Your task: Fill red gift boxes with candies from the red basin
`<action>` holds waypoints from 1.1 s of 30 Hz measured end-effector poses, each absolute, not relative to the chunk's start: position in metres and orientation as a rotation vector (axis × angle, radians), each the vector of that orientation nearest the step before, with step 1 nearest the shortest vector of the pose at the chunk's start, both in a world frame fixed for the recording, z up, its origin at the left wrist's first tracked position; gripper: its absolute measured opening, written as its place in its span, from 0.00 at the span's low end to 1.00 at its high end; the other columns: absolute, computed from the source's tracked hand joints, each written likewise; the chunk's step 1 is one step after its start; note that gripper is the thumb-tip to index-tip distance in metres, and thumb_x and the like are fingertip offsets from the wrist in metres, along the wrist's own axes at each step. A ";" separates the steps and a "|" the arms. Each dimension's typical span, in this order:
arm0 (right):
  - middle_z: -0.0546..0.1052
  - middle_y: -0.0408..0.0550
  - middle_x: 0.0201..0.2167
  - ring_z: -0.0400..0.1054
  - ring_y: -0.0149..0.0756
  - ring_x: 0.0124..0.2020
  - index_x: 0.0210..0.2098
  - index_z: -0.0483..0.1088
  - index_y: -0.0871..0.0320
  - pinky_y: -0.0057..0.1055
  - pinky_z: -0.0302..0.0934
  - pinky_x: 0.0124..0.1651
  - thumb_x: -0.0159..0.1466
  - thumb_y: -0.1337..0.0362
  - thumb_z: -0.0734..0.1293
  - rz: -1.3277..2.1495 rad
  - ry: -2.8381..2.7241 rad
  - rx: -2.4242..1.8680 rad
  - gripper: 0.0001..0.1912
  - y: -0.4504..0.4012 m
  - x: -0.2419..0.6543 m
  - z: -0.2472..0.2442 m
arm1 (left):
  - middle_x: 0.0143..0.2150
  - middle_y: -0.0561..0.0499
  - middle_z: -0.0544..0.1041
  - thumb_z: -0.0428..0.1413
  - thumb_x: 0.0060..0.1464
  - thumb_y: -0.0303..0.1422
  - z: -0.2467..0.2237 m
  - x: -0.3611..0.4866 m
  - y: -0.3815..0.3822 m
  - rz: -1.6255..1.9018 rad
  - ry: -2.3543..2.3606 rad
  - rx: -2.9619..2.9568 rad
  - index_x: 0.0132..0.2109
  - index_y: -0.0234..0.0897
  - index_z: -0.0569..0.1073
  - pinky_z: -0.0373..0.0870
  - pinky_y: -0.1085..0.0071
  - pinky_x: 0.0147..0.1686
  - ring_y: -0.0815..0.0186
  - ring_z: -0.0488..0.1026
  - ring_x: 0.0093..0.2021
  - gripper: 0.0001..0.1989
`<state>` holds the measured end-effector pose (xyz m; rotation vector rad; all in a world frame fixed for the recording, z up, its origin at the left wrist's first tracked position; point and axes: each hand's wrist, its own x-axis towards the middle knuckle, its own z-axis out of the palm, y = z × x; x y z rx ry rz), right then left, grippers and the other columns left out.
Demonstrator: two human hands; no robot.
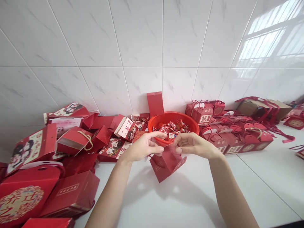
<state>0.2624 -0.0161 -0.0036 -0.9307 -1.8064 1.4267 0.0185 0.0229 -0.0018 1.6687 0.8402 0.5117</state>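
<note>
A small red gift box (163, 164) hangs tilted between my two hands, a little above the white table. My left hand (148, 145) pinches its upper left part between thumb and fingers. On the other side, my right hand (193, 145) has its thumb and fingers closed at the box's upper right part. White print shows on the box's faces, and its top is partly hidden by my fingers. Just behind it stands a red plastic basket (193, 121) holding several wrapped candies (172, 128).
Red gift boxes and bags (78, 190) are heaped along the left. Rows of red boxes with cords (234, 139) stand at the right, before a brown cardboard box (253, 109). An upright red box (155, 104) leans near the tiled wall (142, 41). Below lies a white tabletop (190, 205).
</note>
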 end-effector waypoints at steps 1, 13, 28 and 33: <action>0.75 0.46 0.31 0.69 0.33 0.34 0.38 0.72 0.60 0.32 0.65 0.41 0.59 0.51 0.73 1.395 -1.803 -0.935 0.19 -0.018 0.262 -0.002 | 0.33 0.50 0.79 0.62 0.53 0.35 0.000 0.019 0.021 0.568 0.810 1.609 0.59 0.36 0.68 0.71 0.70 0.32 0.63 0.78 0.34 0.27; 0.76 0.44 0.28 0.68 0.33 0.30 0.29 0.71 0.58 0.29 0.62 0.34 0.62 0.58 0.68 0.897 -1.871 -1.238 0.10 -0.028 0.243 -0.005 | 0.62 0.40 0.71 0.63 0.54 0.46 0.003 0.036 -0.001 0.668 0.441 1.514 0.63 0.40 0.67 0.68 0.55 0.58 0.49 0.67 0.63 0.33; 0.75 0.42 0.24 0.66 0.33 0.27 0.23 0.65 0.55 0.29 0.54 0.31 0.55 0.68 0.64 0.588 -1.814 -1.548 0.05 -0.023 0.228 -0.009 | 0.57 0.44 0.65 0.63 0.51 0.41 -0.020 0.057 -0.001 0.496 1.148 2.170 0.63 0.44 0.64 0.68 0.56 0.53 0.51 0.69 0.55 0.33; 0.72 0.41 0.22 0.63 0.32 0.26 0.21 0.61 0.55 0.28 0.50 0.29 0.54 0.69 0.64 0.594 -1.912 -1.652 0.08 -0.019 0.230 -0.011 | 0.43 0.48 0.69 0.62 0.52 0.46 -0.033 0.062 0.015 0.292 1.075 2.234 0.39 0.39 0.71 0.67 0.60 0.48 0.52 0.67 0.51 0.16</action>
